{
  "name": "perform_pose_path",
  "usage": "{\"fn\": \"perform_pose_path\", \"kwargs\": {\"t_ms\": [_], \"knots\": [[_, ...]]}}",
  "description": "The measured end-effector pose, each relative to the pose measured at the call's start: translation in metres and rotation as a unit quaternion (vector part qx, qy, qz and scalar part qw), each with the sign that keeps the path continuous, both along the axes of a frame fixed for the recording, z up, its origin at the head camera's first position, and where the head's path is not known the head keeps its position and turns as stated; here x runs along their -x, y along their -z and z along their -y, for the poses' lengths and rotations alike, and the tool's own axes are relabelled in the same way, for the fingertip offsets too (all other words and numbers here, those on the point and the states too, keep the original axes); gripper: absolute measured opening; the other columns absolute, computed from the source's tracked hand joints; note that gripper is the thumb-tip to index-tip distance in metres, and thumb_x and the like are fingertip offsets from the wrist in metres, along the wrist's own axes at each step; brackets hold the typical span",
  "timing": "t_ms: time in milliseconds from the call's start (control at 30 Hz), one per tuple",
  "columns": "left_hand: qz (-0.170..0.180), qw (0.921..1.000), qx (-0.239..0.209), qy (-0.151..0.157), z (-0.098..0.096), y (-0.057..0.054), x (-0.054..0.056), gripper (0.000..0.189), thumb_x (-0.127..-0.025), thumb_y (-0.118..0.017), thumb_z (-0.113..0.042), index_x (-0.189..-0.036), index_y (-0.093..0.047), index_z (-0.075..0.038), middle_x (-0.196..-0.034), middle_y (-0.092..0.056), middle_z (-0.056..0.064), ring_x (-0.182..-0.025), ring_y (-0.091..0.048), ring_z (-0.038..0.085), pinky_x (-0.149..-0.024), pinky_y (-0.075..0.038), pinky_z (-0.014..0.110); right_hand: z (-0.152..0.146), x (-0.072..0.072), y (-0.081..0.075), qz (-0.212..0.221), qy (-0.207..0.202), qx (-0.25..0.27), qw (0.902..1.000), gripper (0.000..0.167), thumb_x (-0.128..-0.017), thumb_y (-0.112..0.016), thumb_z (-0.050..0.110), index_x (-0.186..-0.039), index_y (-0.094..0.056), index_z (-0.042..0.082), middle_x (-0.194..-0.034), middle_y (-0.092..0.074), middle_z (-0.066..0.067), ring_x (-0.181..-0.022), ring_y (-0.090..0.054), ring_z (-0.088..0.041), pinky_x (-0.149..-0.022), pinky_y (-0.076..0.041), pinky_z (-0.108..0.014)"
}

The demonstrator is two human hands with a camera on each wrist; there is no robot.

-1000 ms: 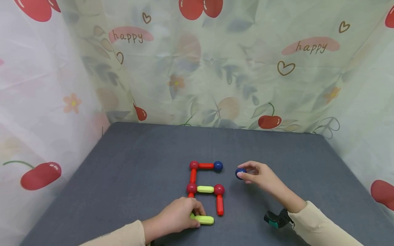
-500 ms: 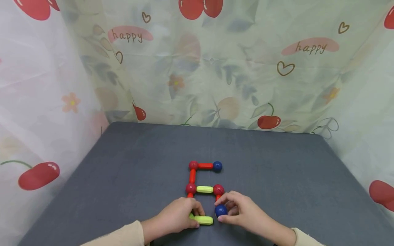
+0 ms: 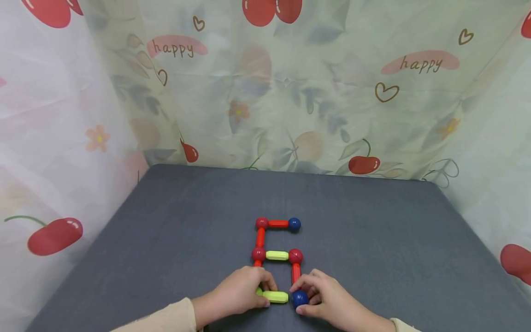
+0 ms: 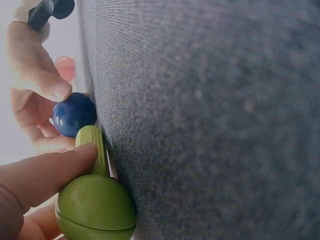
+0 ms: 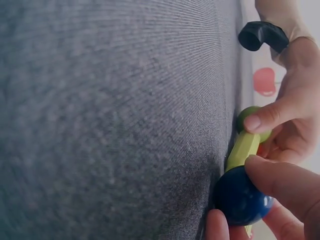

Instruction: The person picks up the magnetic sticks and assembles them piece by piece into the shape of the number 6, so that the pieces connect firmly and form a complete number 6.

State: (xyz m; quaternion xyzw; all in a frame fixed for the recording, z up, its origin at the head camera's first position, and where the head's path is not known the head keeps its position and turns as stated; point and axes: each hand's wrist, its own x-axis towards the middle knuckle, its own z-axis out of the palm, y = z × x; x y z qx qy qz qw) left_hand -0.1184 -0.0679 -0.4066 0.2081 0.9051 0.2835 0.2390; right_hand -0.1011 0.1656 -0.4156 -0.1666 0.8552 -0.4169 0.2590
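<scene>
My left hand point(image 3: 242, 290) pinches a yellow-green rod point(image 3: 278, 297) near the green ball point(image 4: 97, 207) at the rod's left end. Between the right hand's point(image 3: 332, 299) thumb and fingers is a blue ball point(image 3: 300, 299), low on the table at the rod's right end. In the left wrist view that ball overlaps the rod's tip. Just above the blue ball in the head view, a red rod point(image 3: 296, 274) runs down from a dark red ball point(image 3: 295, 256). The left fingers partly cover the green ball.
Farther up, a red ball point(image 3: 258, 254) joins a yellow-green rod point(image 3: 276, 255). Beyond it stand another red ball point(image 3: 262, 223), a red rod point(image 3: 278, 224) and a second blue ball point(image 3: 294, 224). The grey table point(image 3: 186, 221) meets a printed curtain point(image 3: 286, 101) at its back.
My right hand has brought the blue ball leftward and toward me, from right of the rods to the end of the near yellow-green rod. The left hand has stayed on that rod.
</scene>
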Motion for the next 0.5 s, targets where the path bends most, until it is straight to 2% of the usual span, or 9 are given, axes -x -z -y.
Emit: {"fn": "perform_pose_path", "kwargs": {"t_ms": [300,500], "knots": [[-0.007,0.9995,-0.030,-0.002,0.0033,0.0020,-0.0021,0.017,-0.076,-0.081,-0.014,-0.089,-0.072,-0.021,-0.076,-0.060,-0.014,-0.069,-0.052,0.002,-0.068,-0.045,0.023,0.0010,0.0017,0.0014,-0.019,0.009,0.010,0.9997,0.035,-0.078,-0.082,0.023,-0.104,-0.059,0.017,-0.097,-0.056,-0.003,-0.086,-0.058,-0.015,-0.069,-0.054,-0.026],[0.009,0.9985,-0.053,-0.009,0.0060,0.0013,-0.0025,0.018,-0.077,-0.080,-0.013,-0.091,-0.072,-0.021,-0.077,-0.060,-0.013,-0.071,-0.052,0.003,-0.070,-0.046,0.024,0.0023,0.0007,0.0021,-0.029,0.010,0.009,0.9995,0.032,-0.078,-0.082,0.022,-0.101,-0.060,0.018,-0.095,-0.054,-0.003,-0.084,-0.058,-0.014,-0.069,-0.054,-0.024]]}}
